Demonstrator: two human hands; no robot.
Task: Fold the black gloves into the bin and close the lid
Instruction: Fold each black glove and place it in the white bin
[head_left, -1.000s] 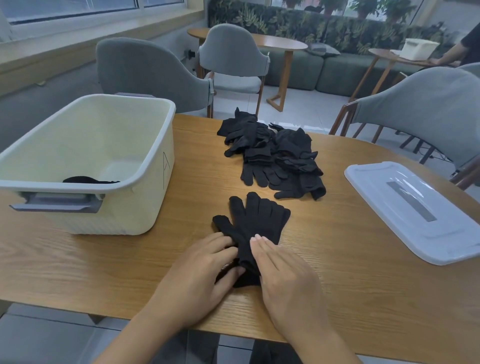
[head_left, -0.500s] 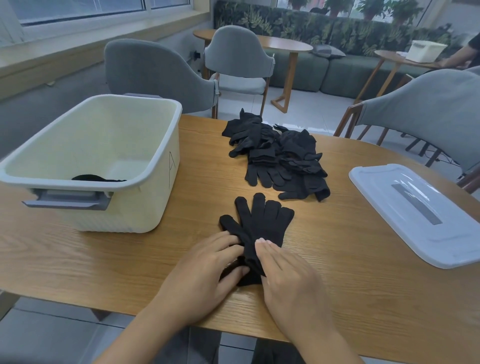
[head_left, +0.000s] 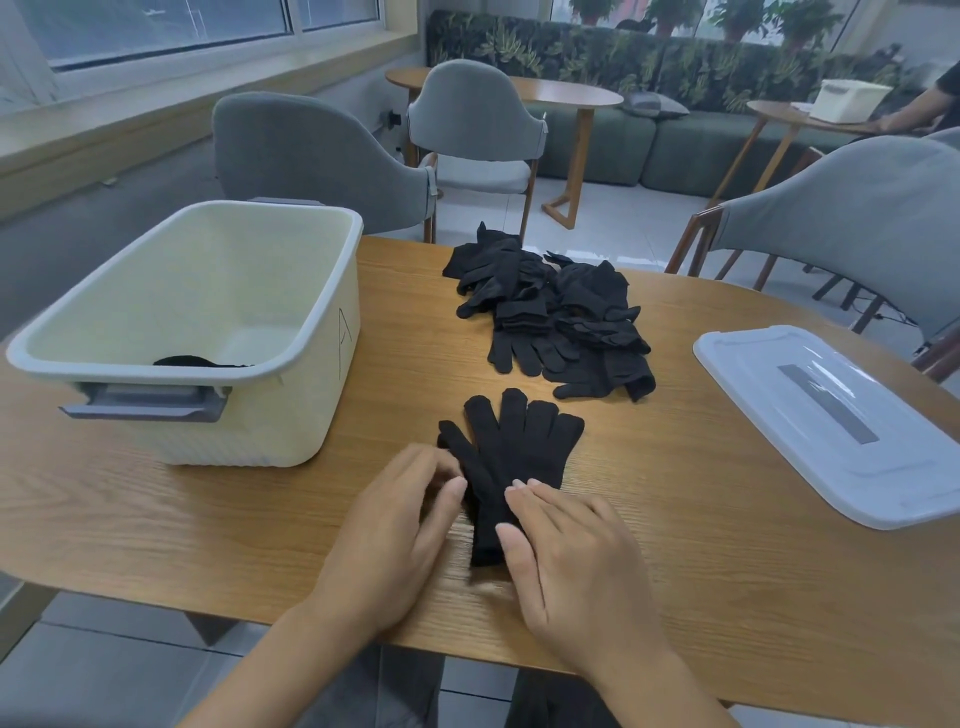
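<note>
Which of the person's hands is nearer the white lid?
Right. The right hand lies on the lid's side of the flat glove; the left hand lies across it, toward the bin.

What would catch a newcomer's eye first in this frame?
Two hands, left and right, press a flat black glove at the near table edge. Behind it lies a heap of gloves. An open cream bin stands left, its lid right.

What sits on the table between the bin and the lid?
In the head view, the pile of black gloves and the flat glove lie between bin and lid.
</note>
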